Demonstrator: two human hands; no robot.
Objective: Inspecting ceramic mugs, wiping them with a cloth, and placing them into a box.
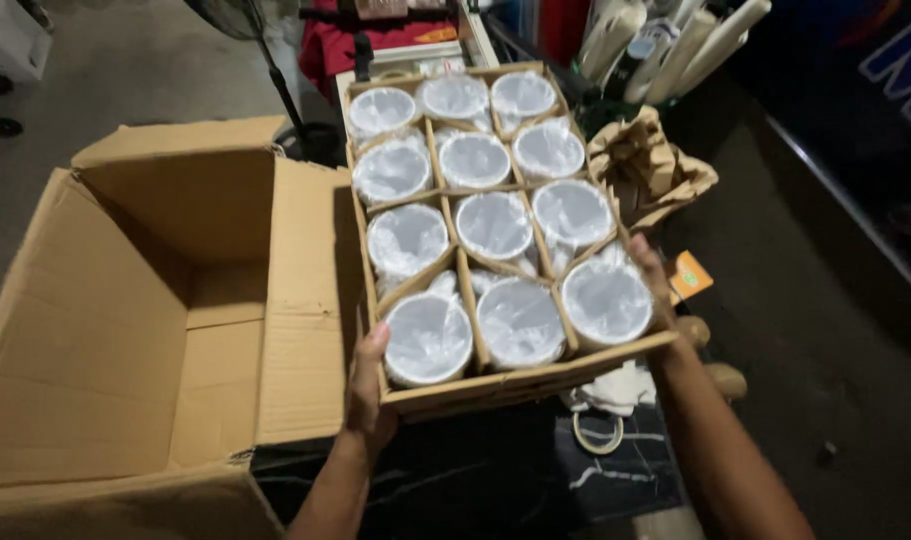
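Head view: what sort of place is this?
Likely a stockroom or shop back room. Both hands, left hand and right hand, hold a divided cardboard tray of plastic-wrapped white cups beside a large open carton, with rolled goods stacked behind.

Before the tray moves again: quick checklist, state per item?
1. Left hand grips the near left corner of the cardboard tray: ok.
2. Right hand holds the tray's right edge: ok.
3. All twelve compartments hold a plastic-wrapped white cup: ok.
4. Tray level: not ok, it tilts.
5. Big cardboard box on the left open, flaps out: ok.
6. Tray underside supported: cannot tell.
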